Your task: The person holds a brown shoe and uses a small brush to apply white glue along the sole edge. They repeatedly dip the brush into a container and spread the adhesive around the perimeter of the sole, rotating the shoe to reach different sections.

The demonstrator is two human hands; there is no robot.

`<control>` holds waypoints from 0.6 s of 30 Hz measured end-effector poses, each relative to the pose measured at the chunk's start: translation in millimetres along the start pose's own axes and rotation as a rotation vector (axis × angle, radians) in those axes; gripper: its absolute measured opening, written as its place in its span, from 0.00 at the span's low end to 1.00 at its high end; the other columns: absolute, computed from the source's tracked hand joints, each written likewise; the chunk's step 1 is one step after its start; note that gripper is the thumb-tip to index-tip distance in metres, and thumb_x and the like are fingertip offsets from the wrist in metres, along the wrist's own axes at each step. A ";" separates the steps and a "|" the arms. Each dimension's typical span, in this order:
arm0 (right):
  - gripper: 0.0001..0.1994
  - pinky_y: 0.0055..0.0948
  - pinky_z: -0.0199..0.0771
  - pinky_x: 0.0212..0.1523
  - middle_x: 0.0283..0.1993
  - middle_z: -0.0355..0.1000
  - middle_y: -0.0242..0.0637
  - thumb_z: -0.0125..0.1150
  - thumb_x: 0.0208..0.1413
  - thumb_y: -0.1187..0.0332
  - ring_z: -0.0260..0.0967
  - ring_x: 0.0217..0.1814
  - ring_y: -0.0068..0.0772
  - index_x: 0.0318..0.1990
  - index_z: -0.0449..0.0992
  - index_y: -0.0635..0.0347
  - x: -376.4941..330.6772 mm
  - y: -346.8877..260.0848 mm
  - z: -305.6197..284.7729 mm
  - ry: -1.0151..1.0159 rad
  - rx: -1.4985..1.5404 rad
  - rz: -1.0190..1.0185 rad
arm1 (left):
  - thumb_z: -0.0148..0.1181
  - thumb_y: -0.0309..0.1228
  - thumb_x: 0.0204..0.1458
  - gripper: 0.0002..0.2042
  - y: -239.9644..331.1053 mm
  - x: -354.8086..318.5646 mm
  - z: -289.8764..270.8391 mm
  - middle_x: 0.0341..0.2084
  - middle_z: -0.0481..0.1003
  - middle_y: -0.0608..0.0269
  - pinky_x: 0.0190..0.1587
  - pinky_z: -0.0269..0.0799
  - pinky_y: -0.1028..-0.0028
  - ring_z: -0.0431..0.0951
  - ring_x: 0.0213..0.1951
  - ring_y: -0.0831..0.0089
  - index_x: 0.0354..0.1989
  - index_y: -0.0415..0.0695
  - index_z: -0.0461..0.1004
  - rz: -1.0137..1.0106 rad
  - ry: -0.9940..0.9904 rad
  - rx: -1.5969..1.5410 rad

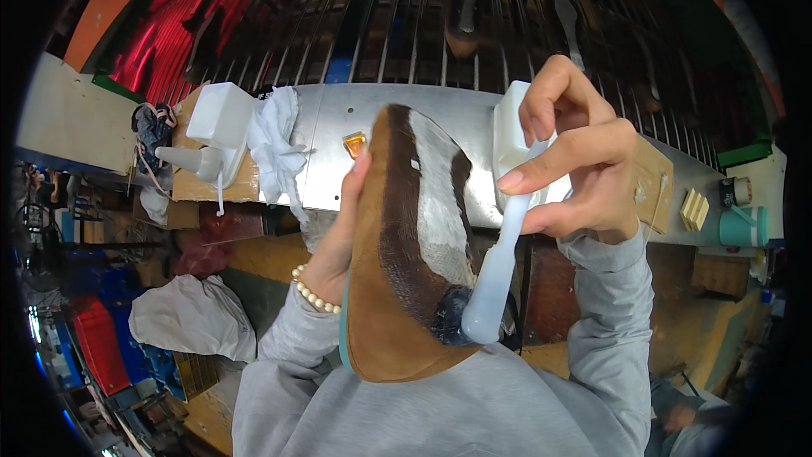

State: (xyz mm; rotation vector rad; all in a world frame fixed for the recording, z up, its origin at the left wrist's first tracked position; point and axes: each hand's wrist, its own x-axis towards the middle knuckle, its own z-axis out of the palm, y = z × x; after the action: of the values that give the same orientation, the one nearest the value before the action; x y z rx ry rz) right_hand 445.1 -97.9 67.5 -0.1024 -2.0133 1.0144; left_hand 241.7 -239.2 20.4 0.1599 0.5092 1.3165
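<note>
Shoe upper (406,245) held up close under the camera, sole side facing it, toe pointing away toward the desk (338,118). Tan suede round the edge, dark brown band along the middle, pale grey-white patch on the right part, a dark glossy wet-looking spot near the heel end. Thin teal edge shows at the lower left.

Left hand (338,237) wrapped round the shoe's left side, thumb up along the edge, fingers hidden behind it. Bead bracelet (315,292) at the wrist, grey sleeve.

Right hand (575,161) closed on the upper part of a translucent white applicator bottle (499,262), pinched between thumb and fingers. Its rounded lower end touches the dark spot at the heel.

Behind the right hand: white plastic jug (507,140) on the metal desk top, partly hidden. Left end of the desk: another white jug with spout (211,131) on a wooden board, crumpled white cloth (275,140) just beside it. Small orange block (354,145) on the metal, just beyond the toe.

Right edge: teal cup (744,226), small stack of pale wooden pieces (694,209) beside it, small white-and-dark can (736,191) behind. Green strips at the desk corners, red shiny sheet top left behind the metal bars. Lower left: pale grey bag (194,317), red and blue crates near it. No label legible
</note>
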 end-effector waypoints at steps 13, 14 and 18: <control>0.21 0.24 0.60 0.37 0.36 0.60 0.28 0.86 0.26 0.57 0.60 0.38 0.27 0.33 0.89 0.49 25.4 26.9 22.4 -0.111 0.168 0.018 | 0.44 0.57 0.65 0.32 -17.3 -7.1 -12.4 0.56 0.70 0.39 0.45 0.81 0.48 0.80 0.47 0.42 0.66 0.43 0.61 -0.343 -0.128 -0.493; 0.20 0.24 0.60 0.37 0.36 0.60 0.28 0.86 0.27 0.57 0.60 0.38 0.27 0.33 0.89 0.50 25.3 26.0 23.2 -0.105 0.207 0.025 | 0.43 0.58 0.65 0.31 -25.0 -3.0 -18.8 0.57 0.70 0.42 0.48 0.79 0.41 0.79 0.47 0.38 0.65 0.45 0.63 -0.327 -0.234 -0.498; 0.19 0.24 0.59 0.38 0.37 0.61 0.29 0.85 0.28 0.58 0.60 0.38 0.26 0.33 0.89 0.51 27.2 22.8 25.6 -0.092 0.171 0.062 | 0.46 0.63 0.61 0.37 -57.5 10.4 -37.4 0.56 0.71 0.40 0.44 0.80 0.44 0.81 0.44 0.39 0.66 0.43 0.61 -0.242 -0.168 -0.521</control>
State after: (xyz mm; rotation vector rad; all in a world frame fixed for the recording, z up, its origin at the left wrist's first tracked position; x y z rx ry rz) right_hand 403.0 -87.3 61.8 -0.0273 -2.0065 1.2465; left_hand 277.4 -250.6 -37.9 -0.2168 0.0303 1.1456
